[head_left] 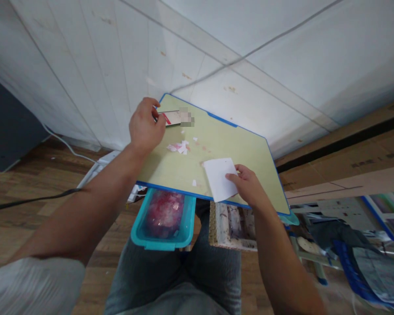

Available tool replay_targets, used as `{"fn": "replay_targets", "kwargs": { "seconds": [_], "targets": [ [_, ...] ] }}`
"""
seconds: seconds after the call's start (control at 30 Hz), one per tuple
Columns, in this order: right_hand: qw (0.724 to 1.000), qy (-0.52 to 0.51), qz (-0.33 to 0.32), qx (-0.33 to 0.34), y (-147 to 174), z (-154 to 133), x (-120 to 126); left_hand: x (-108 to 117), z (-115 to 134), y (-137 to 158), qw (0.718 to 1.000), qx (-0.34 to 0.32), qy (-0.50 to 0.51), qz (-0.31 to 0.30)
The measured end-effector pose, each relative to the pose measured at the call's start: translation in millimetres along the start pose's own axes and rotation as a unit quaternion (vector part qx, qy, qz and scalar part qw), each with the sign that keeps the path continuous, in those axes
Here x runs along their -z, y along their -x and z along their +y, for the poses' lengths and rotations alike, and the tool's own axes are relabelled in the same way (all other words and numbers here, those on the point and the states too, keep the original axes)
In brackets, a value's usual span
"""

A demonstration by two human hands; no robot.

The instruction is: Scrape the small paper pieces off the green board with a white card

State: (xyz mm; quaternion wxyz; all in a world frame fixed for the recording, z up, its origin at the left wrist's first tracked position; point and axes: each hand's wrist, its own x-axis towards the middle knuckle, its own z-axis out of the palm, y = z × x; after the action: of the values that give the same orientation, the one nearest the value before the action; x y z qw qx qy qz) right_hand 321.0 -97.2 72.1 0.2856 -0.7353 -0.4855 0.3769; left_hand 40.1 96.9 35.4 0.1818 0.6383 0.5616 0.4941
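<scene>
At the far left corner of the pale yellow, blue-edged table (246, 140), my left hand (147, 127) is closed around the near end of a smartphone (172, 117). Its thumb overlaps the phone, and part of the screen is blurred out. My right hand (248, 183) pinches a folded sheet of white paper (219, 177) by its right side, thumb on top, close to the table's front edge. Small torn scraps of white and pinkish paper (180, 147) lie in a loose pile between the hands. A single scrap (194, 182) rests nearer the front edge.
Under the front edge, a teal plastic bin (160, 245) holds something red wrapped in clear plastic. Beside it is a lined woven basket (213, 232). A white panelled wall (184, 48) stands behind the table, with cardboard boxes (348, 166) at right. Cables run at left.
</scene>
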Motion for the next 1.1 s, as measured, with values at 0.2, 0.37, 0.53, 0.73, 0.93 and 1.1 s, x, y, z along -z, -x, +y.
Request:
{"fn": "replay_targets", "kwargs": {
  "seconds": [0.2,0.37,0.53,0.73,0.93,1.1],
  "targets": [
    [0.986,0.146,-0.031,0.073,25,-19,6,1,0,0,1.0,-0.013,0.0,0.006],
    [0.967,0.226,-0.027,0.111,34,-29,-2,0,1,0,1.0,-0.01,-0.018,0.004],
    [0.942,0.296,-0.006,0.156,9,-39,-17,-2,0,0,0.998,-0.025,-0.054,0.012],
    [0.921,0.356,0.024,0.153,-24,-48,-9,-2,0,0,0.999,-0.012,-0.034,0.021],
    [0.935,0.348,0.01,0.061,-18,-14,51,-1,-1,0,1.0,-0.015,-0.015,0.007],
    [0.949,0.312,-0.01,-0.05,35,30,112,-4,-3,0,0.998,-0.039,-0.042,0.028]
  ]
}}
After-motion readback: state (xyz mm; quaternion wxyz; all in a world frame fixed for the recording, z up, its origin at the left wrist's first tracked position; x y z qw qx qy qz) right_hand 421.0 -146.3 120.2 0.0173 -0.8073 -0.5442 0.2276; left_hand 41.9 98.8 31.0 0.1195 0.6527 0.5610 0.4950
